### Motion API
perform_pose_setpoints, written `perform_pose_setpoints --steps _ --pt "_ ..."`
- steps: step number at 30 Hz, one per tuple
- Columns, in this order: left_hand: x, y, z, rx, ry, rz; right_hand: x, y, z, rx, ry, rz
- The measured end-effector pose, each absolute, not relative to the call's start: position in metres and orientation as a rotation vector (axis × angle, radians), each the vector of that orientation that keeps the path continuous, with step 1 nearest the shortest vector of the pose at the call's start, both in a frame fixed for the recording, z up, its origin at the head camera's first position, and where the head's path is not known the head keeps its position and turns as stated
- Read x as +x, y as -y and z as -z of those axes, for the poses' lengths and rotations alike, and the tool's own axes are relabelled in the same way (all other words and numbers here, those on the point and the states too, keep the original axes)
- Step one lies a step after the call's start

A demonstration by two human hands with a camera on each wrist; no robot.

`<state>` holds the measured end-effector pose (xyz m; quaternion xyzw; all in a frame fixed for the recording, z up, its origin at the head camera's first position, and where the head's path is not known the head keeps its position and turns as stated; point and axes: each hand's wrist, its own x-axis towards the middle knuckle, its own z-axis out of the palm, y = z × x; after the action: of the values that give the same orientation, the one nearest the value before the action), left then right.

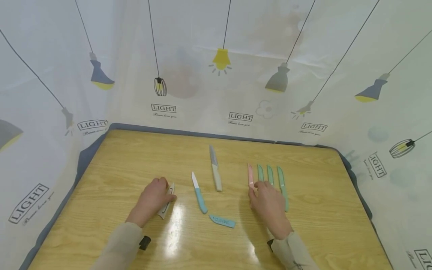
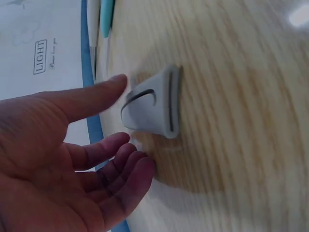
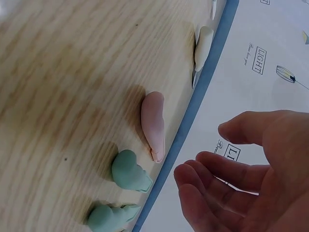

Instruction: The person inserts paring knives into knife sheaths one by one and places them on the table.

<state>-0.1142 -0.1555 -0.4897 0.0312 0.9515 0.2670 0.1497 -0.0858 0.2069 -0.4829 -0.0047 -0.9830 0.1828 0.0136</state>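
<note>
My left hand [image 1: 153,197] is at a white blade sheath [image 1: 163,212] lying on the table. In the left wrist view, thumb and fingers are spread around that sheath [image 2: 147,112], with a gap showing on either side. My right hand [image 1: 270,206] hovers over a row of sheathed knives, its fingers loosely bent with nothing between them. Nearest it lies the pink knife [image 1: 250,174], whose handle shows fully in the right wrist view. Three green knives [image 1: 282,182] lie beside it, partly hidden by the hand.
Between the hands, a bare-bladed knife with a blue handle [image 1: 200,198] lies near a blue sheath [image 1: 222,221]. Farther back is a larger knife with a cream handle [image 1: 216,178], its blade uncovered. A printed curtain [image 1: 189,120] borders the wooden table's [image 1: 152,150] far and side edges.
</note>
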Motion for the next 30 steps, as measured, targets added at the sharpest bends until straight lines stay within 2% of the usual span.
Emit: perform_pose_setpoints --steps 20,24,30 --pt "-0.124 0.154 0.490 0.084 -2.676 -0.800 -0.081 -0.210 0.491 -0.032 3.048 -0.587" --pt "-0.128 0.152 0.488 0.064 -2.630 -1.001 -0.080 -0.209 0.491 -0.038 3.042 -0.624" --pt "-0.133 0.147 0.482 0.002 -2.342 -1.598 -0.081 -0.208 0.491 -0.047 3.046 -0.670"
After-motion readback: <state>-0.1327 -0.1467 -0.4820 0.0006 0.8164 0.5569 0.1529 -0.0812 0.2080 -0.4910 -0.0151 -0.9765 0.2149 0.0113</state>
